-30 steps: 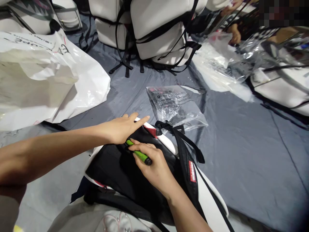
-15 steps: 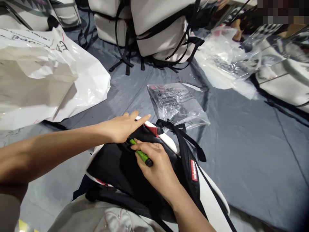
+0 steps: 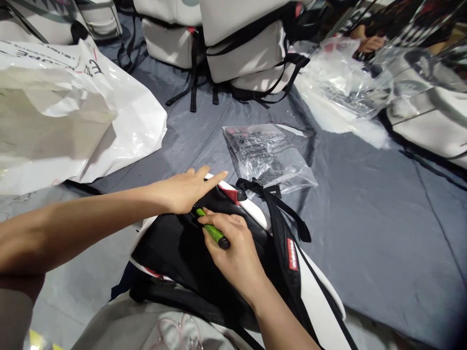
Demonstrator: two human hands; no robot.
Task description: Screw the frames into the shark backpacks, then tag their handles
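Note:
A black and white backpack (image 3: 175, 257) lies in front of me, its dark panel facing up and a red label on its strap. My left hand (image 3: 184, 189) rests flat on the upper edge of the panel with its fingers spread. In my right hand (image 3: 231, 243) is a green marker (image 3: 213, 232) with a black end, gripped between thumb and fingers. The marker slants up and left, and its far end sits on the dark panel close beneath my left hand, where the tip is hard to make out.
A clear plastic bag (image 3: 272, 153) lies just beyond the backpack on the grey-covered table (image 3: 365, 209). White plastic wrapping (image 3: 120, 116) fills the left side. Pale backpacks (image 3: 244, 53) stand at the back. Near crumpled plastic (image 3: 343, 82), another person's hand (image 3: 370, 44) shows at upper right.
My hands and the marker have hardly moved. Black straps on the pale backpacks at the back have shifted, and the other person's hand at upper right is in a different position.

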